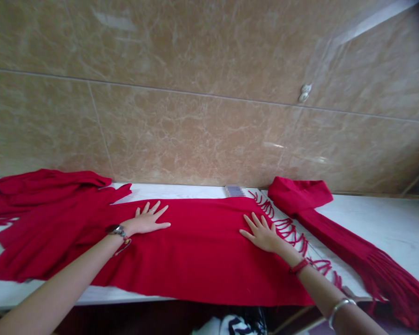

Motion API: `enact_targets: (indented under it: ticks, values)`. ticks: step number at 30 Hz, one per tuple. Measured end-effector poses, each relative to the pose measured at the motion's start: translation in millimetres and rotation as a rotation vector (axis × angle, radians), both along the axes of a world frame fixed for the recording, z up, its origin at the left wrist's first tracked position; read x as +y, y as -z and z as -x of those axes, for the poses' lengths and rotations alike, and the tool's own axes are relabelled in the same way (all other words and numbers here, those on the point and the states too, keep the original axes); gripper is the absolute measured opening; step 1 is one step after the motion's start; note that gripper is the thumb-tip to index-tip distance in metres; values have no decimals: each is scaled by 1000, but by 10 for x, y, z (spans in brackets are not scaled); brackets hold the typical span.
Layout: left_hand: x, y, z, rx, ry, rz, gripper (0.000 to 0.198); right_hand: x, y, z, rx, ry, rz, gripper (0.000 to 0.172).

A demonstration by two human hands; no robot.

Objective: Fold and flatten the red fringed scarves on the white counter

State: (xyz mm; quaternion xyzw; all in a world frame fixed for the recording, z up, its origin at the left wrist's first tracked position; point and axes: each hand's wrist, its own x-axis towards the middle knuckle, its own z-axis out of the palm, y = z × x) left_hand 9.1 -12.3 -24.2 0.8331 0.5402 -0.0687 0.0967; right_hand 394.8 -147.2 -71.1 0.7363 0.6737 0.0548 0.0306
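Observation:
A red fringed scarf (202, 260) lies spread across the white table, its middle part flat and its front edge hanging slightly over the table's edge. Pressed on its left part is my left hand (148, 221), fingers spread, a ring on one finger. My right hand (260, 232) rests palm down near the scarf's right end, fingers apart, close to the twisted fringe (293, 232). Toward the left the cloth runs into a rumpled red heap (52, 204); whether that is one piece with the scarf I cannot tell.
Another red scarf (335, 232), folded at the top, lies at the right, its fringe hanging over the front edge of the white table (387, 214). A small card-like thing (235, 191) sits by the marbled tile wall (195, 130). Below the edge is black-and-white striped material (235, 324).

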Motion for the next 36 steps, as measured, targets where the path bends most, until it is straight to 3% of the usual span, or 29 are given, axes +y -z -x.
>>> enact_targets:
  ticks: [4, 10, 18, 22, 24, 28, 32, 34, 36]
  values:
    - [-38, 99, 32, -19, 16, -73, 81, -142, 47, 81, 20, 102, -38, 65]
    - [-20, 143, 33, -38, 12, -100, 80, -43, -103, 79, 99, 127, 31, 73]
    - [-48, -63, -80, 7, -35, -60, 77, -7, -268, 120, 182, 93, 31, 71]
    - [-309, -37, -172, -32, 70, -284, 63, -173, -361, 405, 199, -113, -81, 70]
    - [-462, 53, -174, -76, 164, -276, 56, -252, -361, 541, 254, -201, -31, 69]
    - [-676, 161, -64, -123, 243, -310, 61, -358, -334, 633, 290, -248, 50, 65]
    - [-894, 102, 57, -107, 276, -457, 62, -466, -382, 608, 282, -305, 30, 65]
    - [-1025, 69, 96, -85, 276, -378, 60, -536, -418, 633, 280, -345, 15, 62]
    - [-1124, 40, 132, -55, 253, -170, 59, -601, -439, 684, 291, -390, 44, 58]
